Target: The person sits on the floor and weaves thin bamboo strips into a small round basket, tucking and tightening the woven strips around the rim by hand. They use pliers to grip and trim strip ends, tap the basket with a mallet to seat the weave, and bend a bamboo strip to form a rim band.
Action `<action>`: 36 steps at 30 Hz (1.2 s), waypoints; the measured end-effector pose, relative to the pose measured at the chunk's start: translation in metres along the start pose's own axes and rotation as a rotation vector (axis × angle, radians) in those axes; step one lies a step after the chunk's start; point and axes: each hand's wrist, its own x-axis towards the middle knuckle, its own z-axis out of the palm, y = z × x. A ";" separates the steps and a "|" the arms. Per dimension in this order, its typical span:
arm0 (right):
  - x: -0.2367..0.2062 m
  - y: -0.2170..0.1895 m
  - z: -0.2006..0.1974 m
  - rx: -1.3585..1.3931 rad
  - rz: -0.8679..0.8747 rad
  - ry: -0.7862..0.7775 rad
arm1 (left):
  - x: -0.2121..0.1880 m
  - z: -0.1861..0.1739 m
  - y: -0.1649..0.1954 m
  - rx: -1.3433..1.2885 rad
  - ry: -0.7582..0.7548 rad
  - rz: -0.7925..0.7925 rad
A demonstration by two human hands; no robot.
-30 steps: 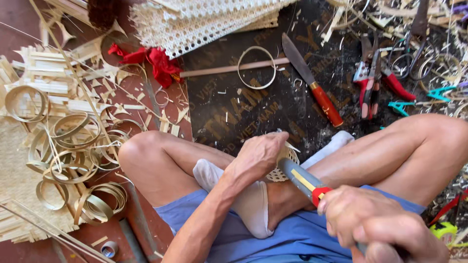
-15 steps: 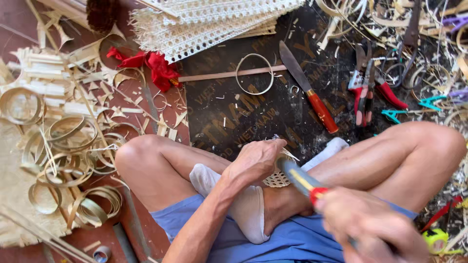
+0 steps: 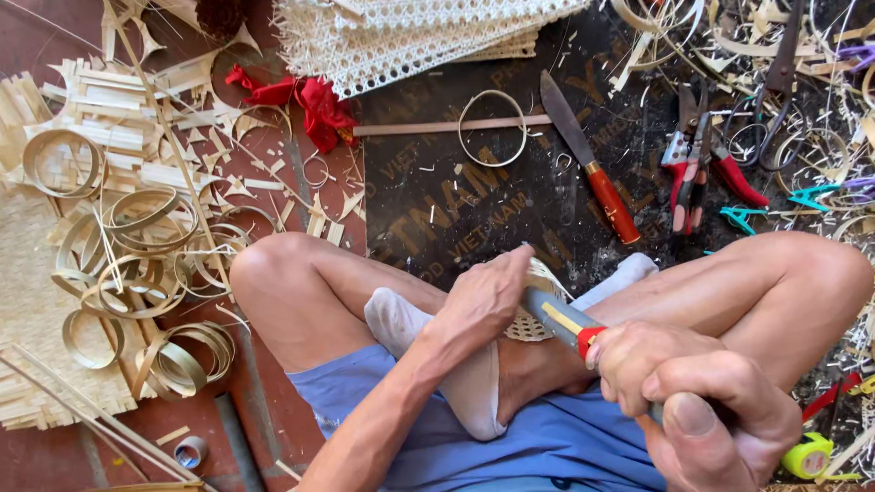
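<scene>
I sit cross-legged on the floor in blue shorts and white socks. My left hand (image 3: 481,302) grips a small woven rattan piece (image 3: 538,321) against my crossed legs; most of the piece is hidden under the hand. My right hand (image 3: 697,392) is closed around the red handle of a knife (image 3: 558,319), whose blade lies against the edge of the woven piece, just beside my left hand's fingers.
On the dark board ahead lie a second red-handled knife (image 3: 589,158), a thin rattan ring (image 3: 493,128), red pruning shears (image 3: 700,157) and a wooden stick (image 3: 428,127). Woven cane sheets (image 3: 410,32) lie at top; coiled bamboo strips (image 3: 128,264) and red cloth (image 3: 305,98) at left.
Both hands have stayed on the woven piece and the knife. The view has shifted slightly, and the blade has edged a little along the piece.
</scene>
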 end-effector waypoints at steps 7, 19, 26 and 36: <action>0.026 -0.009 0.024 0.003 -0.036 -0.018 | 0.038 -0.011 0.008 0.105 -0.341 -0.047; -0.009 0.038 0.002 0.087 -0.021 0.113 | -0.003 -0.003 0.000 0.017 0.073 0.135; 0.009 -0.002 -0.012 0.022 -0.014 -0.099 | 0.023 -0.016 0.002 0.125 -0.185 0.047; 0.000 0.026 0.028 0.153 -0.031 0.064 | 0.030 -0.013 -0.011 0.132 -0.371 -0.016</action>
